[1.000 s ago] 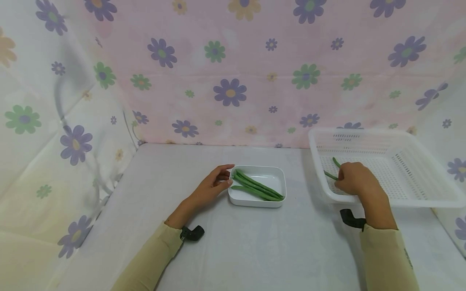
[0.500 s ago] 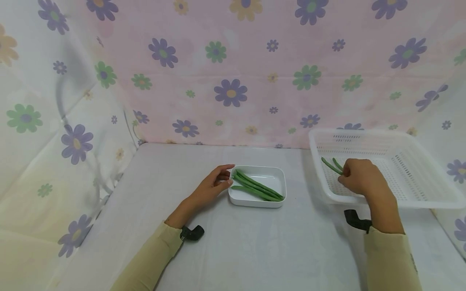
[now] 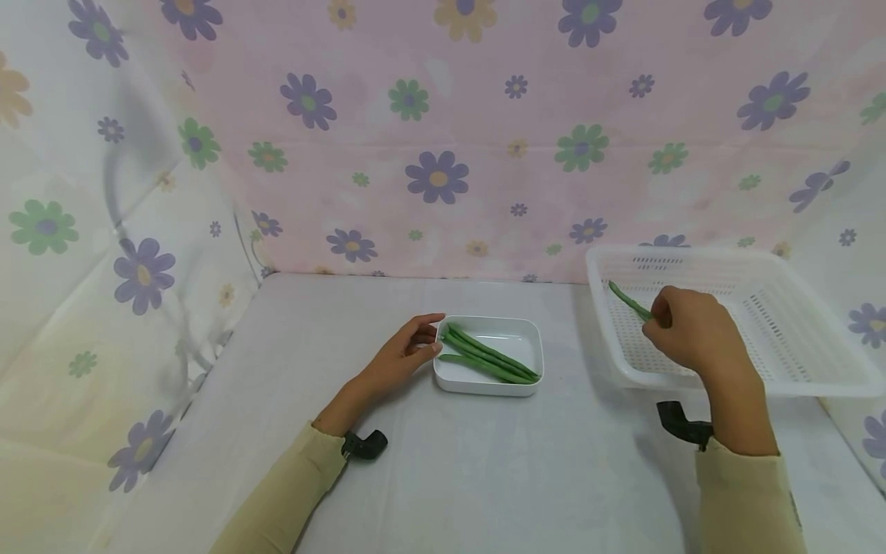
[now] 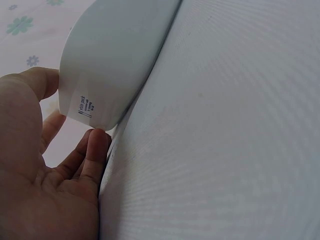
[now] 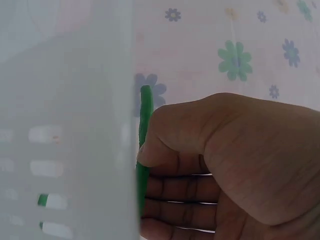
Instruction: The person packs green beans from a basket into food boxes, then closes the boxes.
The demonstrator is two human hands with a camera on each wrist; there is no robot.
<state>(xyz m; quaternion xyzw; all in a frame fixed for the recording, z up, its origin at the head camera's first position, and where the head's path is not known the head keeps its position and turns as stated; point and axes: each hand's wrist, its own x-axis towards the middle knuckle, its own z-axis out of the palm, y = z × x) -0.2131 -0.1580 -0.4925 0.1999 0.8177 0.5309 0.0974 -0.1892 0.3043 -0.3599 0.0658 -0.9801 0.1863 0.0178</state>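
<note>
In the head view my right hand (image 3: 695,331) pinches a green bean (image 3: 628,300) between thumb and fingers over the white slotted basket (image 3: 619,369). The bean's far end points left and away from me; the rest is hidden by the hand. In the right wrist view the held bean (image 5: 145,112) stands beside the basket wall (image 5: 90,80). My left hand (image 3: 398,355) rests its relaxed fingertips and thumb against the left end of a small white dish (image 3: 487,387). Several green beans (image 3: 487,354) lie slantwise in that dish.
Bits of green show through the basket's slots in the right wrist view. A white cloth (image 3: 512,477) covers the table. Flowered curtains (image 3: 484,215) stand behind and at both sides. Each wrist wears a black camera mount (image 3: 365,445).
My right hand has lifted a bean from the basket floor and shifted slightly right. A second bean seen earlier near the fingers no longer shows. My left hand and the dish have stayed in place.
</note>
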